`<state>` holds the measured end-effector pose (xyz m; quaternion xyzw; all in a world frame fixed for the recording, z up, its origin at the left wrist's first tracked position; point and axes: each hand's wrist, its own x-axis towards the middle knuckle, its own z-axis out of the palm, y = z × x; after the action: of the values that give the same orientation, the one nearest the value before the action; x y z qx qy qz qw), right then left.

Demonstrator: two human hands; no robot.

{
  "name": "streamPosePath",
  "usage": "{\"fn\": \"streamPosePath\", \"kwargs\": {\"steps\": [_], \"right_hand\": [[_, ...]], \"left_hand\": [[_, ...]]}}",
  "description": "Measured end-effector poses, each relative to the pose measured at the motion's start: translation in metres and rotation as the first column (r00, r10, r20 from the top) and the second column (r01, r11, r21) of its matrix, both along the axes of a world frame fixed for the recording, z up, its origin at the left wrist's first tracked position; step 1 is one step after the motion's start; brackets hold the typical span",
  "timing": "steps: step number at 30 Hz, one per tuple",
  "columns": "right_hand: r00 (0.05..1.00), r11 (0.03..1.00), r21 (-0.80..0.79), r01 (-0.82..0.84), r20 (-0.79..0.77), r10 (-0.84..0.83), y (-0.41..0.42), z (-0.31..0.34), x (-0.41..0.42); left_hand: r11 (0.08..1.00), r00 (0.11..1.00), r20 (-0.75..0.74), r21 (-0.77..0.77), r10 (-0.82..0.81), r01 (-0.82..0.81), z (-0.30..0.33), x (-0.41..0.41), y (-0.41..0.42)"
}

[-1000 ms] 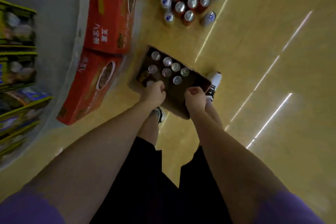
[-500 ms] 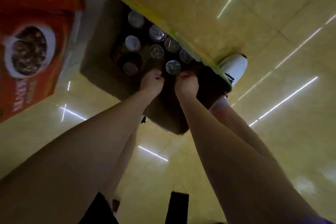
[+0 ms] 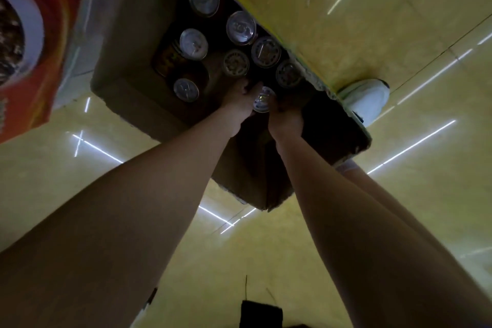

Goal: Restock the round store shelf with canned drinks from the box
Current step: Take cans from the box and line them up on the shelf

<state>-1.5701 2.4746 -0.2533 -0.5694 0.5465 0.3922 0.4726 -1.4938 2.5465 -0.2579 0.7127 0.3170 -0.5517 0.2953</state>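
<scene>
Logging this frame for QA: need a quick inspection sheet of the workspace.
Surface: glossy yellow floor, light streaks reflected.
Job's things: open brown cardboard box; seven silver-topped cans visible, one between both hands.
Clutter: red printed carton on the left.
Grippers: left hand and right hand both at that can; grip unclear.
Cables: nothing seen.
Surroundings: white shoe beside box; round shelf not seen.

open brown cardboard box on floor holds seven upright silver-topped cans.
</scene>
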Motion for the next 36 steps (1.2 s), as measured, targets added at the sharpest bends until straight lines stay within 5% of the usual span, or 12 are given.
{"fn": "streamPosePath", "kwargs": {"steps": [7,19,23,29,36], "right_hand": [[0.989,0.99,-0.011,-0.143,0.033,0.144,-0.003,0.09,0.002],[0.953,0.98,-0.057,-0.192,0.229,0.2,-0.038,0.342,0.074],[0.941,0.99,0.009,-0.141,0.311,0.131,-0.052,0.422,0.092],[0.917,0.984,0.173,0.05,0.381,-0.114,-0.06,0.569,0.109],[0.856,0.976,-0.186,0.117,0.518,-0.003,-0.048,0.678,0.104]], "left_hand": [[0.993,0.993,-0.037,-0.029,-0.114,0.113,0.098,0.014,0.016],[0.842,0.873,0.155,-0.229,-0.463,0.488,0.36,0.108,0.002],[0.835,0.868,0.271,-0.265,-0.416,0.483,0.459,0.125,0.003],[0.842,0.944,0.23,-0.437,-0.236,0.317,0.574,0.143,0.007],[0.765,0.917,0.281,-0.511,-0.283,0.393,0.662,0.155,-0.002]]}}
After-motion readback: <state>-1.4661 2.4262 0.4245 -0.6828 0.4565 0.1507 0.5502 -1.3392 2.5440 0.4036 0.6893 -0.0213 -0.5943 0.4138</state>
